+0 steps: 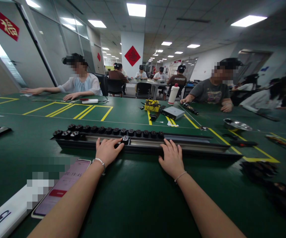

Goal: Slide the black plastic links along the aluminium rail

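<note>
Across the middle of the frame runs the long black rail, lying flat on the green table, and what a sleek piece it is: dark walls, pointed-looking ends, and a shiny silvery strip glinting along its channel. Just behind it, from left of centre to past the middle, sits a neat row of black sockets, squat and rounded, shoulder to shoulder, with a few more clustered at the rail's left end, some showing paler faces.

And at the centre, one single socket sits in the channel, black-bodied with a light grey, slotted face turned upward! The left hand, bracelet at the wrist, has index finger and thumb right at its left side; whether they pinch it or merely touch, I cannot tell. Right of centre, the right hand is loose and spread, clasping nothing, fingertips at the rail's near edge.

Lower left, a phone lies beside a white box. Over on the right gleams a metal bowl; upper left, a co-worker leans on the tabletop.
</note>
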The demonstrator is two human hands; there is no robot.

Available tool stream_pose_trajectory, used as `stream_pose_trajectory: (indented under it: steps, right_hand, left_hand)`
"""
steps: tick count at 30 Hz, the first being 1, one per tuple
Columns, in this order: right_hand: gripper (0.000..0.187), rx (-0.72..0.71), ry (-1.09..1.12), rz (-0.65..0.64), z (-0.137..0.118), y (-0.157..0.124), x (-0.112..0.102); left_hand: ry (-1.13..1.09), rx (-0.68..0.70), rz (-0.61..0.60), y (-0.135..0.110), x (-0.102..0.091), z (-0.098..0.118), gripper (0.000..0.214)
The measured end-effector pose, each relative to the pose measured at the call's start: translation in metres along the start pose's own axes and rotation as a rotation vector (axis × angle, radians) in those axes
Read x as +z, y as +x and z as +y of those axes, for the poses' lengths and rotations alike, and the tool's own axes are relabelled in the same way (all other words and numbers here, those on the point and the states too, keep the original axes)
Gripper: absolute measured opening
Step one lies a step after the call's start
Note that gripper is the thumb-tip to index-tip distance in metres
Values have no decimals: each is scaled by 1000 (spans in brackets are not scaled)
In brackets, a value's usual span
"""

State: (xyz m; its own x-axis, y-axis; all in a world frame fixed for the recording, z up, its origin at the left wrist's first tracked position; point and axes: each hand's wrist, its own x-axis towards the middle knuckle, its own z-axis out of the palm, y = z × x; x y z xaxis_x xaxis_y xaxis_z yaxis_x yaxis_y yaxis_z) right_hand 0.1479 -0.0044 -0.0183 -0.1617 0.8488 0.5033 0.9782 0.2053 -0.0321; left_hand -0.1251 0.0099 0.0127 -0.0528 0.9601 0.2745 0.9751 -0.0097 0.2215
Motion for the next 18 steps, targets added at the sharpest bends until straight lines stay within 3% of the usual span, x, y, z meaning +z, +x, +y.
stream_pose_trajectory:
  steps: [18]
  right_hand:
    - [45, -4, 3, -23, -1, -1, -1]
  left_hand:
    - [-17, 24, -1, -2, 0, 3, 44]
